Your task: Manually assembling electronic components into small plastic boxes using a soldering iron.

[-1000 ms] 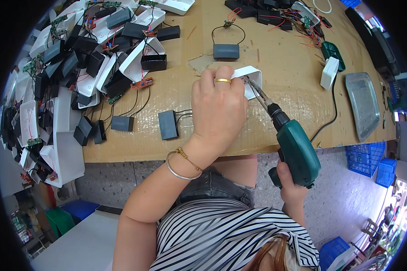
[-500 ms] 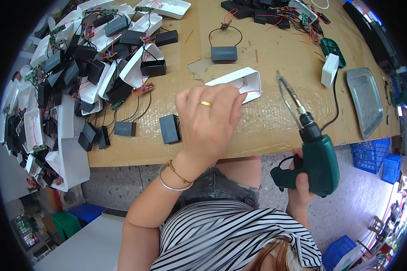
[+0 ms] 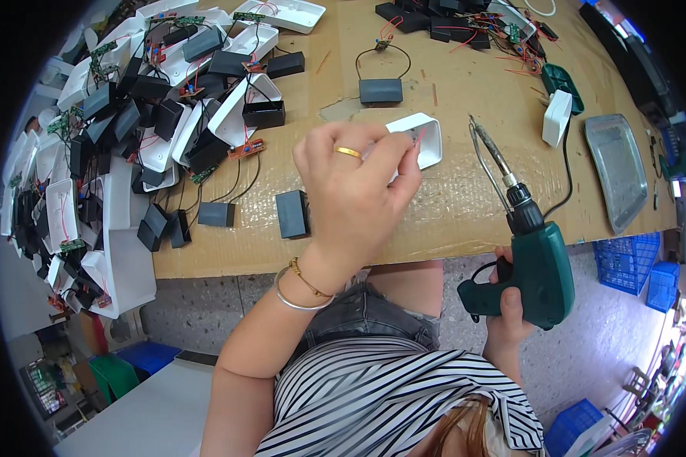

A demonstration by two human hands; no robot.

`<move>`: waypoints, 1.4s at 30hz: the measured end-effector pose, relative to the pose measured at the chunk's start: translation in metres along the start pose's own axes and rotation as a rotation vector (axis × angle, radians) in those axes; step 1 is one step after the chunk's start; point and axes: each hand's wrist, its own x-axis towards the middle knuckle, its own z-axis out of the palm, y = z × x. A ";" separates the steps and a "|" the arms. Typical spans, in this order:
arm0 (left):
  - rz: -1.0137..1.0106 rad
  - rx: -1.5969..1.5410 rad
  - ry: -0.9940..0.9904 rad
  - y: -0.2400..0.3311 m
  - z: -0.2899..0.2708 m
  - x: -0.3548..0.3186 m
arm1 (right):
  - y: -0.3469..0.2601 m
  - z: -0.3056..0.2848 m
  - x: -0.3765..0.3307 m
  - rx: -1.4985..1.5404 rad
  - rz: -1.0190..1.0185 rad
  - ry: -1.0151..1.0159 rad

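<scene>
My left hand (image 3: 358,186), with a ring on one finger, is closed in a pinch over the work surface. Its fingertips grip a thin red wire (image 3: 421,135) at an open white plastic case (image 3: 430,148); the hand covers the case's left part. On the right, my right hand (image 3: 509,316) is wrapped round the handle of a dark green soldering gun (image 3: 543,266). The gun's metal tip and thin side tube point up and away, to the right of the case and apart from it. Left of my left hand lies a black box (image 3: 292,214).
White cases, black boxes and circuit boards (image 3: 245,149) are heaped on the left. A wired black box (image 3: 381,91) lies beyond the case. More black parts (image 3: 453,27) sit at the back. On the right are a white block (image 3: 557,118), a metal tray (image 3: 617,175) and blue crates (image 3: 625,259).
My left fingertips have moved slightly up and right over the white case, with less red wire showing. The soldering gun has stayed nearly still.
</scene>
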 end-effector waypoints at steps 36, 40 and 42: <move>-0.106 -0.119 -0.143 -0.008 0.014 -0.009 | 0.011 -0.010 -0.010 -0.146 0.109 -0.116; -0.116 -0.119 -0.137 -0.007 0.016 -0.011 | 0.009 -0.008 -0.009 -0.117 0.112 -0.111; -0.106 -0.104 -0.140 -0.005 0.016 -0.012 | 0.008 -0.007 -0.009 -0.127 0.125 -0.111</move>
